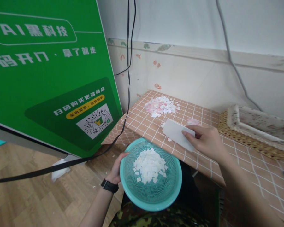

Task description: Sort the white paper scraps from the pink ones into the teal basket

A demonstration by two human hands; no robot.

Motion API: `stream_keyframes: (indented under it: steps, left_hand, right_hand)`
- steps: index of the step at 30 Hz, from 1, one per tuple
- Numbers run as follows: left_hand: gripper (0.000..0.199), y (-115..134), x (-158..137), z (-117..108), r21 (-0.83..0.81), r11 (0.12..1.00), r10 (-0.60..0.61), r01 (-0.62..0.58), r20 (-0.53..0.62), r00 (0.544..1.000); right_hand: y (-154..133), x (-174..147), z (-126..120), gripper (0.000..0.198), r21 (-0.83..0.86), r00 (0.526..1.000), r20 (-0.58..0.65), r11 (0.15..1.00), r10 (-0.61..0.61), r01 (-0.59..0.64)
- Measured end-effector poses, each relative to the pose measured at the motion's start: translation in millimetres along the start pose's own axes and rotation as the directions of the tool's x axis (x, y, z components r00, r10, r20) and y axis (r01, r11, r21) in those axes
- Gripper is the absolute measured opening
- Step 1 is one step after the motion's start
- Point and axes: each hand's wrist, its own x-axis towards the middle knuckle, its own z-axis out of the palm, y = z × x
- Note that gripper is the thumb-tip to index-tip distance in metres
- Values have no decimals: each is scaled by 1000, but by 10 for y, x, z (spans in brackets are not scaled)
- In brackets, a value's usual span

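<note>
My left hand (117, 168) grips the left rim of a turquoise plastic colander (151, 203), held just below the table edge. Inside the colander lies a heap of small white paper pieces (149, 165). Between the thumb and fingers of my right hand (204, 140) is a flat white card (177, 132), tilted over the tablecloth near the edge. A few paper bits show at the card's left side, and some pinkish ones (193, 121) lie behind it. Farther back on the table sits a larger pile of white and pink paper pieces (161, 106).
A brown checked tablecloth (236, 154) covers the table. At the right stands a cloth-lined wicker basket (253, 138). A big green cabinet (44, 78) rises at the left, with a black cable (129, 82) hanging in front. White wrapping (60, 168) lies on the wooden floor.
</note>
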Motion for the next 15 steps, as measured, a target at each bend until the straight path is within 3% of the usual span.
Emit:
stream_keyframes:
  steps: [3, 6, 11, 15]
  left_hand:
    - [16, 3, -3, -5, 5, 1000, 5, -5, -3, 1000]
    - [19, 12, -23, -4, 9, 1000, -2, 2, 5, 1000]
    - [17, 22, -38, -6, -8, 1000, -5, 5, 15, 1000]
    - [18, 13, -14, -10, 3, 1000, -2, 2, 23, 1000]
  right_hand:
    - [-16, -4, 41, 25, -20, 998, 48, 999, -29, 30]
    - [-26, 63, 153, 27, -40, 999, 22, 998, -46, 46]
    - [126, 209, 209, 30, -84, 990, -122, 993, 68, -78]
    - [287, 287, 212, 32, -168, 989, -110, 978, 103, -121]
